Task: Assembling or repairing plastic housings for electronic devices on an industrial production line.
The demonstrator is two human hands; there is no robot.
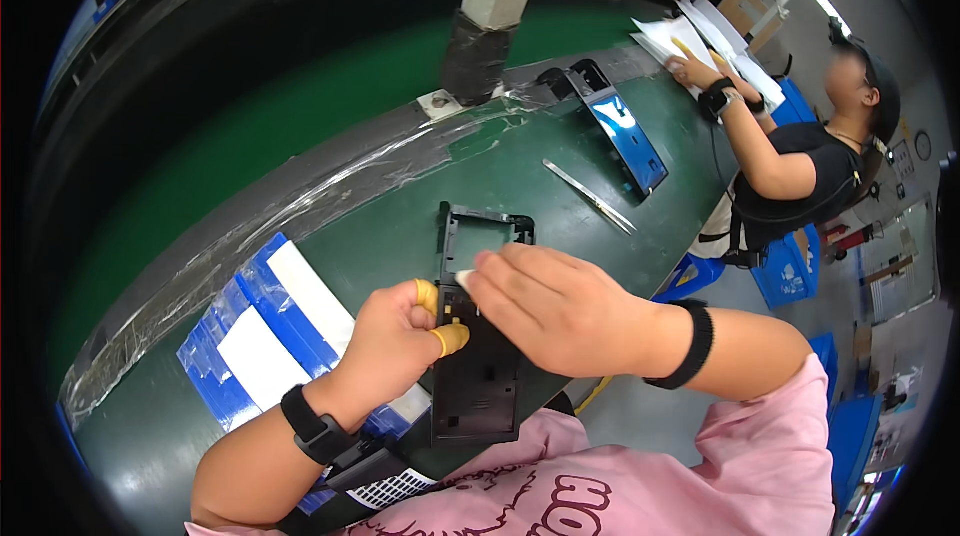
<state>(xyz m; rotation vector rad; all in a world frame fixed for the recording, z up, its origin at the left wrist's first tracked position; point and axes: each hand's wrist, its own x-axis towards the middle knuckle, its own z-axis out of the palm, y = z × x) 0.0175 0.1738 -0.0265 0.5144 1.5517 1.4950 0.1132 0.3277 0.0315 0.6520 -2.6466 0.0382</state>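
Note:
A long black plastic housing [474, 396] with a rectangular opening at its far end is held upright in front of me. My left hand [395, 336], with yellow finger cots on thumb and finger, grips its left edge. Over the housing's middle, my right hand [555, 306] has its fingers pressed together. A small white bit [463, 278] shows at those fingertips; I cannot tell whether it is a held piece or a cover on a finger. Beyond lie metal tweezers [590, 198] and a similar black housing with a glossy blue panel [628, 136].
Blue plastic sheets with white strips [235, 376] lie left on the green table [380, 226]. A black part with a white grid [390, 488] sits by my left forearm. A taped post [490, 26] rises at the raised table edge. A co-worker [790, 156] handles papers [665, 41] at far right.

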